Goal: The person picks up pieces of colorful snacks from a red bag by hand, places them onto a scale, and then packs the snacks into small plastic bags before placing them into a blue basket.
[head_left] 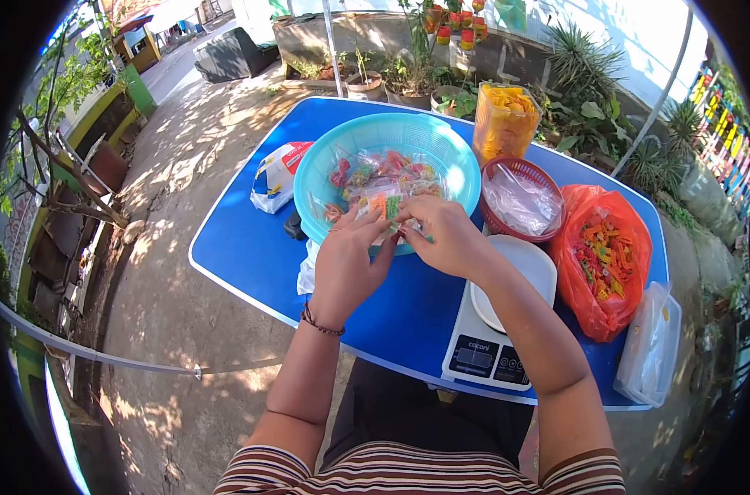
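small clear packet (385,205) over the near side of the turquoise basin (375,124); we pinch it between left hand (342,260) and right hand (447,235), its closure probably hidden by our fingers. done: several filled packets (408,169) inside the basin. left: loose coloured pieces (604,254) in the orange bag (571,276), clear plastic (523,198) in the red basket (507,231).

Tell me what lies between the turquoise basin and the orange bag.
A red basket lies between the basin and the bag in the head view.
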Available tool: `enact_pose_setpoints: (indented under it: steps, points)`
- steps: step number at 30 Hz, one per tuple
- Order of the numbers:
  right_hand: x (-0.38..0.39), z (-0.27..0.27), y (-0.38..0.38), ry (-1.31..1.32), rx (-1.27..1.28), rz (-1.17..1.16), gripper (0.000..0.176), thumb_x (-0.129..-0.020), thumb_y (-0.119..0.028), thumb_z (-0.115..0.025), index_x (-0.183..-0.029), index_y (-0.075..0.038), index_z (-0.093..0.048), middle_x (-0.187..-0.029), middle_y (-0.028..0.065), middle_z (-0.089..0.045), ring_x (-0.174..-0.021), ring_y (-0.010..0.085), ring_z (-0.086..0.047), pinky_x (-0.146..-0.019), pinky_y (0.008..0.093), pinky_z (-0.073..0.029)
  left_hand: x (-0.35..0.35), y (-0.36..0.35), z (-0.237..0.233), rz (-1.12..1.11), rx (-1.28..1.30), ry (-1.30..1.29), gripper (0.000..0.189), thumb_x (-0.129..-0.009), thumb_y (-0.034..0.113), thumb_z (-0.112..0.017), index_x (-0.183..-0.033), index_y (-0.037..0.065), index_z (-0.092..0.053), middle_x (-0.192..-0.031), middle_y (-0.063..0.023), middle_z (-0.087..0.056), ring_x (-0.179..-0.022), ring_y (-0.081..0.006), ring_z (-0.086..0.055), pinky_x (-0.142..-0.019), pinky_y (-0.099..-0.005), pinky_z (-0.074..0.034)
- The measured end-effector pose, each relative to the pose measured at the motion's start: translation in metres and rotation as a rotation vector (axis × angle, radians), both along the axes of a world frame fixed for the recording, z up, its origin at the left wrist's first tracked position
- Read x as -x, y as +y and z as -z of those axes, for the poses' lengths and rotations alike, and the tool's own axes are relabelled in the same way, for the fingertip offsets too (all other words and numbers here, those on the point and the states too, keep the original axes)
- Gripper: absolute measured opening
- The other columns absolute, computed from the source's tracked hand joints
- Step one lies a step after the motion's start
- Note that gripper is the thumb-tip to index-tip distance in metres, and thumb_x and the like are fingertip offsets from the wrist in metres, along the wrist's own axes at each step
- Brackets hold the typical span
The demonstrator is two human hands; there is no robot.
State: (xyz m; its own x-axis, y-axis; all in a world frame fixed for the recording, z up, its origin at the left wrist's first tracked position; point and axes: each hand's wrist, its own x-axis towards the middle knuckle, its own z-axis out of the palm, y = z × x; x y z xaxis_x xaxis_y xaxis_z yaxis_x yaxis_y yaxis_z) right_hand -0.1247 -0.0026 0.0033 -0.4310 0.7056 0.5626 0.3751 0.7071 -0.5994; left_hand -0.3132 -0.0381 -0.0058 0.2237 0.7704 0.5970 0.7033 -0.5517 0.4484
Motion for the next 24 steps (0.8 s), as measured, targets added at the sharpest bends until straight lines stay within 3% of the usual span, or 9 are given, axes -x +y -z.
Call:
enact_pose_setpoints:
  steps: [4,11,15,24]
  points:
    - [-0.016,-0.007,-0.011,-0.011,-0.049,-0.024,0.019,-0.083,0.001,-0.069,-0.102,0.004,-0.067,-0.099,0.0226,-0.068,-0.094,0.0408,-0.066,-0.081,0.0431,-0.054,-0.011,-0.013,0.000,0.005,-0.022,0.122,0.025,-0.088,0.011,-0.068,-0.111,0.005,-0.074,-0.120,-0.0143,-0.072,-0.122,-0.0357,-0.062,-0.109,-0.0552,-0.042]
    - [-0.068,-0.016,-0.057,0.002,-0.101,0.142,0.021,-0.083,0.000,-0.069,-0.103,0.001,-0.066,-0.104,0.0163,-0.069,-0.099,0.0361,-0.066,-0.086,0.0424,-0.054,-0.061,-0.027,-0.010,0.219,0.029,0.070,0.033,-0.087,0.009,-0.067,-0.119,0.009,-0.070,-0.127,-0.0102,-0.070,-0.125,-0.0323,-0.062,-0.111,-0.0557,-0.040]
    - [-0.109,-0.002,-0.081,-0.077,-0.284,0.304,0.017,-0.084,0.001,-0.068,-0.101,-0.001,-0.067,-0.103,0.0136,-0.070,-0.097,0.0310,-0.068,-0.085,0.0410,-0.054,-0.101,-0.028,-0.010,0.367,0.017,0.062,0.034,-0.086,0.005,-0.068,-0.119,0.008,-0.070,-0.125,-0.0109,-0.070,-0.122,-0.0327,-0.063,-0.112,-0.0554,-0.038]
    - [-0.230,0.009,-0.112,-0.093,-0.138,0.737,0.012,-0.085,0.001,-0.066,-0.097,0.001,-0.069,-0.095,0.0163,-0.071,-0.090,0.0324,-0.070,-0.080,0.0387,-0.056,-0.183,-0.025,-0.025,0.644,0.025,0.195,0.031,-0.089,0.017,-0.072,-0.119,0.012,-0.071,-0.130,-0.0078,-0.067,-0.128,-0.0306,-0.059,-0.117,-0.0597,-0.032]
